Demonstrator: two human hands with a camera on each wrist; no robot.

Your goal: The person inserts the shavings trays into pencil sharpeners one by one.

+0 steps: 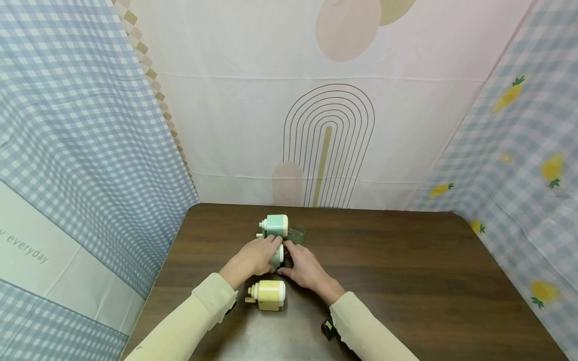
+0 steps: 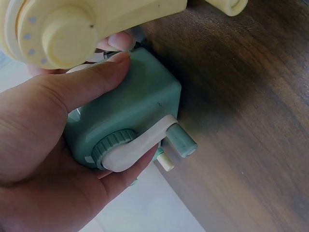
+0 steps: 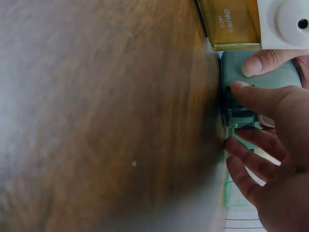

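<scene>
My left hand (image 1: 256, 256) grips a dark green crank pencil sharpener (image 2: 140, 92), its thumb across the body and fingers underneath near the crank. My right hand (image 1: 308, 266) is at the other end of the same sharpener (image 3: 270, 79). There its thumb and forefinger pinch the dark see-through shavings drawer (image 3: 240, 115), while the other fingers spread loosely. Nearer me stands a yellow pencil sharpener (image 1: 269, 295), close beside the left hand. A mint-green pencil sharpener (image 1: 275, 225) stands just beyond both hands.
Right of the mint sharpener lies a see-through green drawer (image 1: 296, 234). All this is on a dark wooden table (image 1: 384, 281). A small black device (image 1: 328, 328) is by the right sleeve. Patterned cloths (image 1: 235, 125) hang behind and at both sides.
</scene>
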